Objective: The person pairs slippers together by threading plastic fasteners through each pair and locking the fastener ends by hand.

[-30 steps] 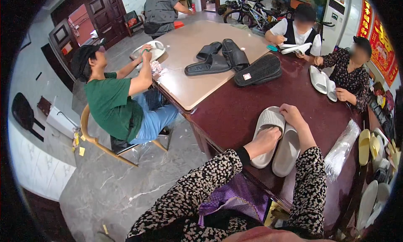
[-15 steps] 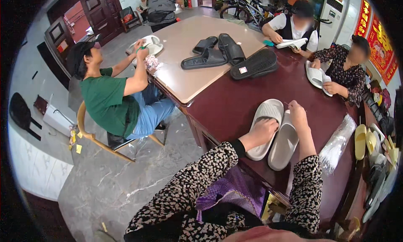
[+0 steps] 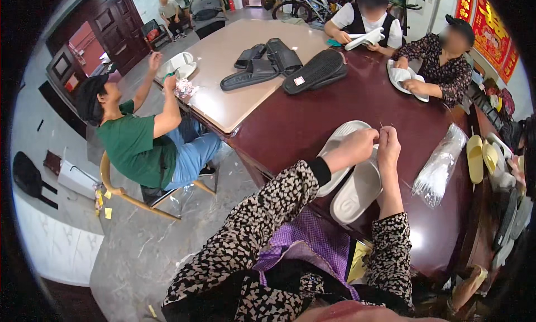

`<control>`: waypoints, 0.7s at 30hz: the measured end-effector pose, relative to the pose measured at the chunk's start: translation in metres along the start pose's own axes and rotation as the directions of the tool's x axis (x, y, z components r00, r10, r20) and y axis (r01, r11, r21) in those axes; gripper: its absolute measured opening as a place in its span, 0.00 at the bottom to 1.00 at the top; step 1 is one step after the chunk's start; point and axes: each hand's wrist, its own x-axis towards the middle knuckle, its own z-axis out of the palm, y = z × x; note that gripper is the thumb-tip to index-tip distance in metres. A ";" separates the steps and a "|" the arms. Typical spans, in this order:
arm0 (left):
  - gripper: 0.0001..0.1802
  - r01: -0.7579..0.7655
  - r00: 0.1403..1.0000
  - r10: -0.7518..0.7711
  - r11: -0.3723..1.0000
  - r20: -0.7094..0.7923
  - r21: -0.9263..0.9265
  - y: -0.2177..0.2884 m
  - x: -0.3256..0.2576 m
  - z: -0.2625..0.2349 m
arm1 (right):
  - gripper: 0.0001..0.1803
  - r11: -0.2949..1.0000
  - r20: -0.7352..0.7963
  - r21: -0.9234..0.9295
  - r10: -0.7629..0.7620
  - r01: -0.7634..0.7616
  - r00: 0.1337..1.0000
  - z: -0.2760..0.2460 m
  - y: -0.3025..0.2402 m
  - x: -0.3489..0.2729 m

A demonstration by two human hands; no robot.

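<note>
Two off-white slide slippers lie side by side on the dark red table before me: the left slipper (image 3: 339, 137) and the right slipper (image 3: 356, 198), whose footbed is partly bare to view. Above their far ends my left hand (image 3: 360, 144) and my right hand (image 3: 389, 145) meet, fingertips close together. Both are closed in a pinch. From the right fingertips a thin strand (image 3: 382, 124) sticks up. What the left fingers pinch is hidden. My left forearm crosses over the left slipper.
Right of my hands lies a clear plastic bag of thin white strands (image 3: 440, 167). Black slides (image 3: 315, 71) sit farther off. Yellow slippers (image 3: 474, 159) and others line the right edge. A person in green (image 3: 134, 146) and two others across the table handle pale slippers.
My left hand has left the left slipper's strap and come up beside my right hand. The view has shifted slightly. The person in green has spread their hands apart.
</note>
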 end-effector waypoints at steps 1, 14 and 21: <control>0.09 0.000 1.000 0.000 1.000 0.004 -0.005 -0.001 0.009 0.004 | 0.06 0.999 -0.007 0.021 0.026 -0.026 1.000 -0.003 0.000 -0.001; 0.10 0.239 0.942 -0.181 0.953 0.281 -0.187 -0.017 0.047 0.023 | 0.07 0.998 -0.134 0.062 0.038 -0.030 0.990 -0.016 0.019 0.002; 0.06 0.356 0.934 -0.298 0.758 0.194 -0.546 -0.019 0.027 0.026 | 0.05 0.948 -0.144 0.277 0.201 -0.156 0.969 -0.024 0.007 -0.024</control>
